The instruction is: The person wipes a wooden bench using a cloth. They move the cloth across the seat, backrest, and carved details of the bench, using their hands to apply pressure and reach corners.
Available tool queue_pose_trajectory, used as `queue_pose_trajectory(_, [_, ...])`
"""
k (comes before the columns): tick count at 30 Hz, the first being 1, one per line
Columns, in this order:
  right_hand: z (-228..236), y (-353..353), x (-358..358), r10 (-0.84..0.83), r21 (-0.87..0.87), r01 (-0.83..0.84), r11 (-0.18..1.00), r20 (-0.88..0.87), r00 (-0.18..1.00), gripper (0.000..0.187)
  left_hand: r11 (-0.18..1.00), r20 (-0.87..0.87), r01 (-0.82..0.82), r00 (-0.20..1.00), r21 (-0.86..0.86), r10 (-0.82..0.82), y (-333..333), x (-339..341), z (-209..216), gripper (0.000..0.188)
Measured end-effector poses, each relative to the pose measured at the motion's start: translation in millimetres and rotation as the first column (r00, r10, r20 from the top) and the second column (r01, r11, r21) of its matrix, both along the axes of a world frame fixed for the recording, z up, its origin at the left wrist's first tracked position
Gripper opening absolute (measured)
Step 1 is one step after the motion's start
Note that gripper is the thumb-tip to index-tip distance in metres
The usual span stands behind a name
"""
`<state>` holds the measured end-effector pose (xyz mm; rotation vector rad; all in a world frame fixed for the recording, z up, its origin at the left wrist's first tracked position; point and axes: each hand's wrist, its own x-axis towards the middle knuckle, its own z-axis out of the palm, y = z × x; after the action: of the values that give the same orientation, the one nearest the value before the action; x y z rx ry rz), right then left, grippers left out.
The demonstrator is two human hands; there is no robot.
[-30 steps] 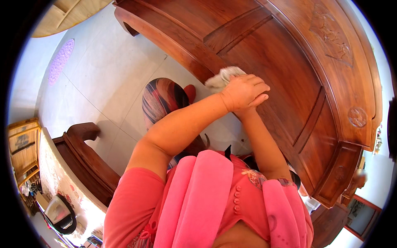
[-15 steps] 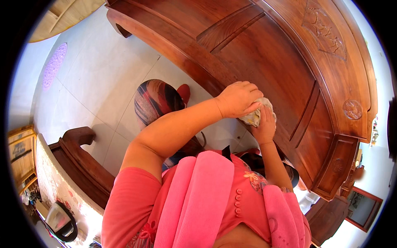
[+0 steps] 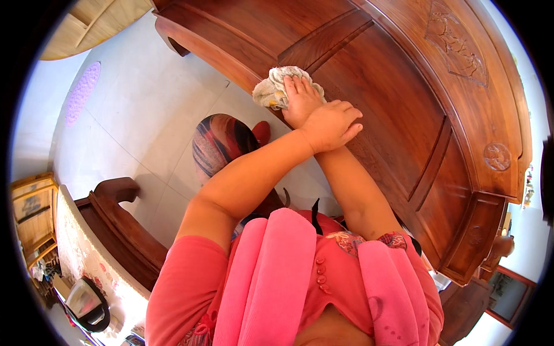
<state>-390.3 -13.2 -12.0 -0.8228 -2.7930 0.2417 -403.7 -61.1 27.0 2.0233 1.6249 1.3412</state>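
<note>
A crumpled off-white cloth (image 3: 270,92) with yellowish patches lies at the front edge of the dark reddish-brown wooden bench seat (image 3: 369,75). My right hand (image 3: 302,102) presses on it and grips it, fingers spread over the fabric. Crossing over my right wrist is my left hand (image 3: 333,123), with nothing seen in it; its fingers are loosely bent and the thumb stands apart. My forearms cross, the left one on top.
A carved backrest (image 3: 456,46) rises along the bench's far right side. My patterned knee (image 3: 222,141) is beside the bench's front edge. At lower left stand a dark wooden piece (image 3: 118,225) and a table with a floral cover (image 3: 86,248). A purple mat (image 3: 83,93) lies on the tiled floor.
My right hand and the cloth have moved left and away from me along the bench edge, passing under my left hand. The left hand stays nearly in place but is off the cloth.
</note>
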Motion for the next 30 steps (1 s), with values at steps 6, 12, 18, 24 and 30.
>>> queue_pose_trajectory(6, [-27,1,63,0.006,-0.046,-0.009,0.999,-0.066,0.998,0.079,0.986,-0.037,-0.164,0.986,0.020,0.165,-4,-16,4,0.030])
queue_pose_trajectory(12, [-2,-13,184,-0.123,-0.092,0.111,0.990,-0.134,0.983,0.073,0.972,0.185,-0.234,0.955,-0.010,0.231,6,-32,-9,0.030])
queue_pose_trajectory(18, [31,-13,212,-0.697,-0.866,0.114,0.487,-0.308,0.647,0.057,0.942,0.659,-0.053,0.701,-0.331,0.272,-6,-22,-20,0.041])
queue_pose_trajectory(24, [40,-4,199,-0.901,-0.845,-0.531,0.060,-0.275,0.336,0.048,0.919,0.779,0.267,0.624,-0.290,0.065,-23,15,14,0.065])
queue_pose_trajectory(30, [55,-17,152,-0.801,-0.892,-0.276,0.359,-0.446,0.400,0.051,0.947,0.826,0.256,0.564,-0.193,0.016,-15,45,-12,0.080])
